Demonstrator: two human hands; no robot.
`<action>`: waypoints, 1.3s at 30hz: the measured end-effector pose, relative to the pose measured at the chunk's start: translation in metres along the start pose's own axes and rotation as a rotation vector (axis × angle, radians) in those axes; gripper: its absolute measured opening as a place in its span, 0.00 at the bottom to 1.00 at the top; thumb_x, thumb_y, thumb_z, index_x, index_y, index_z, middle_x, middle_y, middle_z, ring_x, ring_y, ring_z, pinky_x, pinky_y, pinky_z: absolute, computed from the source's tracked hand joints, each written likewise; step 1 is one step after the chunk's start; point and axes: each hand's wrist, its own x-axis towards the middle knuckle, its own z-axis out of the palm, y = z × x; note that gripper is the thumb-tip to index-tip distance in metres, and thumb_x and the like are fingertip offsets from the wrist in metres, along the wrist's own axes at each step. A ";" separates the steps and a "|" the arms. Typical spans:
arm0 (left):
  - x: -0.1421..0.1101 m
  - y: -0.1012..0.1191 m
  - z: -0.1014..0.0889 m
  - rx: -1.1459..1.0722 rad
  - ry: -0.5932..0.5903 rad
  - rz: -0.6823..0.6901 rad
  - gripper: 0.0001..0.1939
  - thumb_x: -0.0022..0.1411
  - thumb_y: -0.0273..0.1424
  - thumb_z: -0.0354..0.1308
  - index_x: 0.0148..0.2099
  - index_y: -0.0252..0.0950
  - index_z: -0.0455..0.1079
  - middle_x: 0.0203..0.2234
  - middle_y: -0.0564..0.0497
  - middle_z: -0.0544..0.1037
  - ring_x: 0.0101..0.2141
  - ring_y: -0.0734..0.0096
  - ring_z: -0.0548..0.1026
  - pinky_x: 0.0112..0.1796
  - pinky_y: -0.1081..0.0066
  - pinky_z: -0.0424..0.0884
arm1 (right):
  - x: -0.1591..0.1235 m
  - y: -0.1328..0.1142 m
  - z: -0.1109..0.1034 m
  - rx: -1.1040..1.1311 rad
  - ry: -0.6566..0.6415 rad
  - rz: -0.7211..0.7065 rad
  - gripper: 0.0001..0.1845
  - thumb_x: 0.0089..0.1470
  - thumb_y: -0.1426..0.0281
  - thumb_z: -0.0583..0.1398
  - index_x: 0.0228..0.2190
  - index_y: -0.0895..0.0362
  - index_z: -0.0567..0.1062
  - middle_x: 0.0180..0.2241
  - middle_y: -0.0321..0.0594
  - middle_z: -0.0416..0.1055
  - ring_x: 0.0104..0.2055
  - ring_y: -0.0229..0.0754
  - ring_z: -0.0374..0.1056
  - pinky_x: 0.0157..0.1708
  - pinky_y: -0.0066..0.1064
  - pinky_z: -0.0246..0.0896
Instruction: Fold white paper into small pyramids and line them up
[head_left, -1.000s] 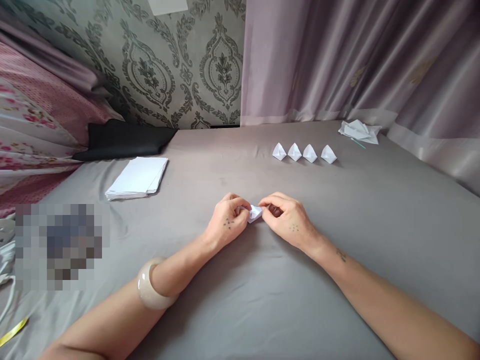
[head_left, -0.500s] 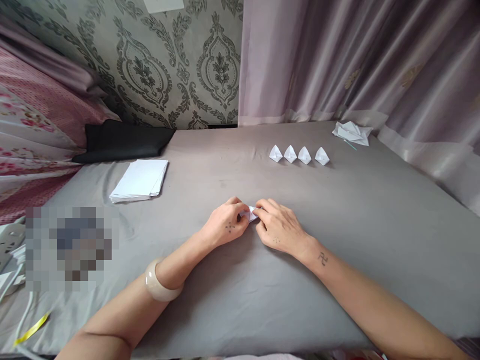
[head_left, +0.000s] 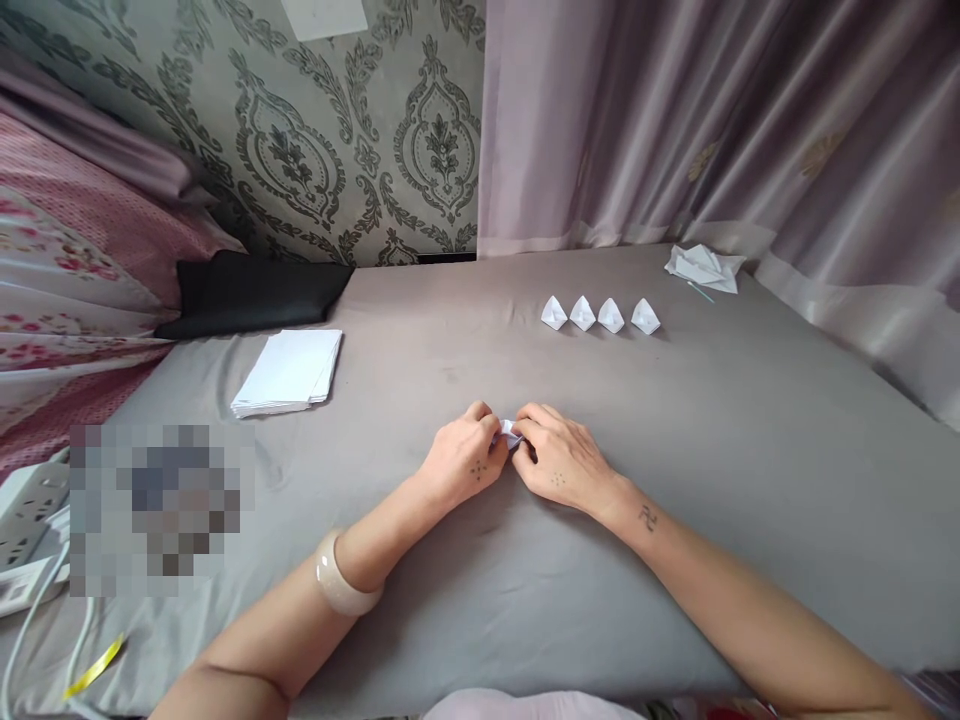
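A small folded white paper (head_left: pixel 509 433) is pinched between both hands, low over the grey cloth at the middle of the view. My left hand (head_left: pixel 466 450) grips its left side with curled fingers. On its right side my right hand (head_left: pixel 561 455) holds on with thumb and fingers closed. Most of the paper is covered by the fingers, so its exact folds cannot be made out. Beyond the hands, several small folded paper boats (head_left: pixel 583 314) stand in a row on the cloth.
A stack of white paper sheets (head_left: pixel 289 372) lies at the left, before a black folded item (head_left: pixel 255 290). Crumpled white paper (head_left: pixel 705 268) and a thin stick (head_left: pixel 701 292) are at the back right. A power strip (head_left: pixel 31 510), cables and a yellow strip (head_left: pixel 94 668) occupy the left edge.
My left hand has moved slightly right, closer to my right hand, and less of the folded paper shows between them. The whole view has shifted a little.
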 end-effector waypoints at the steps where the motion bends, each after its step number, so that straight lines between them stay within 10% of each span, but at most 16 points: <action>1: 0.000 0.000 0.001 -0.010 0.006 -0.004 0.11 0.64 0.31 0.47 0.35 0.36 0.70 0.38 0.48 0.72 0.26 0.73 0.72 0.28 0.73 0.64 | 0.000 0.000 0.000 0.007 -0.003 0.003 0.11 0.54 0.75 0.52 0.34 0.55 0.73 0.42 0.39 0.70 0.44 0.39 0.65 0.33 0.31 0.54; 13: 0.002 -0.003 0.001 -0.145 -0.014 -0.045 0.10 0.62 0.26 0.48 0.37 0.38 0.71 0.37 0.48 0.73 0.31 0.69 0.74 0.31 0.71 0.66 | 0.038 -0.023 -0.022 -0.101 -0.258 0.110 0.06 0.52 0.77 0.56 0.28 0.57 0.73 0.40 0.47 0.71 0.46 0.48 0.65 0.35 0.35 0.58; 18: 0.002 -0.007 0.006 -0.245 0.057 -0.058 0.20 0.58 0.24 0.50 0.53 0.40 0.62 0.37 0.49 0.75 0.35 0.66 0.74 0.31 0.71 0.66 | 0.045 -0.026 -0.023 -0.093 -0.263 0.124 0.10 0.49 0.82 0.56 0.30 0.57 0.73 0.38 0.46 0.72 0.45 0.46 0.65 0.34 0.32 0.57; 26: 0.006 -0.003 -0.006 -0.504 0.033 -0.179 0.11 0.55 0.31 0.53 0.38 0.36 0.73 0.31 0.50 0.77 0.30 0.69 0.73 0.31 0.72 0.67 | 0.029 -0.017 -0.014 -0.002 -0.132 0.168 0.08 0.54 0.75 0.56 0.24 0.56 0.71 0.41 0.43 0.71 0.44 0.43 0.66 0.34 0.30 0.57; 39: 0.006 -0.002 0.007 -0.621 0.229 -0.119 0.13 0.63 0.33 0.50 0.41 0.36 0.76 0.27 0.51 0.80 0.26 0.72 0.75 0.32 0.74 0.69 | 0.008 -0.031 0.001 -0.020 0.169 0.206 0.11 0.56 0.74 0.55 0.24 0.55 0.72 0.39 0.42 0.71 0.41 0.43 0.66 0.34 0.32 0.59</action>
